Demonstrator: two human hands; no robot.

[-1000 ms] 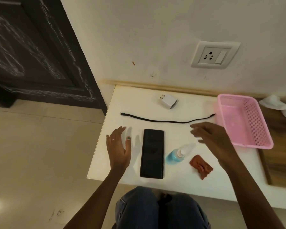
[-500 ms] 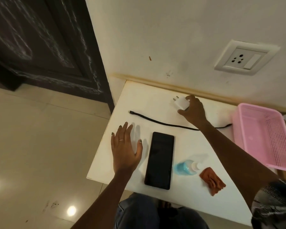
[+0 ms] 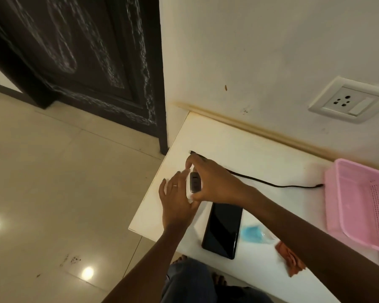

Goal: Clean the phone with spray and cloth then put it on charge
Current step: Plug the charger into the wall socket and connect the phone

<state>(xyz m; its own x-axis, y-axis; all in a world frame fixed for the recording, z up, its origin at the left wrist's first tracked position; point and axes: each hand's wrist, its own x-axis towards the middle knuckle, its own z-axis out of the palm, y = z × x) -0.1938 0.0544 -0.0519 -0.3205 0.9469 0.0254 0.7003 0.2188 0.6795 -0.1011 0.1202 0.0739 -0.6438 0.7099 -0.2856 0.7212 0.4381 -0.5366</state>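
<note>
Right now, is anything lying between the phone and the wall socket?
Yes. The black cable lies across the table between the phone and the wall socket. The right hand, gripping the adapter, reaches over the phone's far end. The pink basket sits off to the right.

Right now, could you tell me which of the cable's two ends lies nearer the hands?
The black cable's left end, just beyond the right hand; the other end lies by the pink basket.

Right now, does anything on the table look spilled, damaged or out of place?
The spray bottle lies on its side beside the phone, not upright. No spill shows. The cloth is crumpled near the table edge.
</note>
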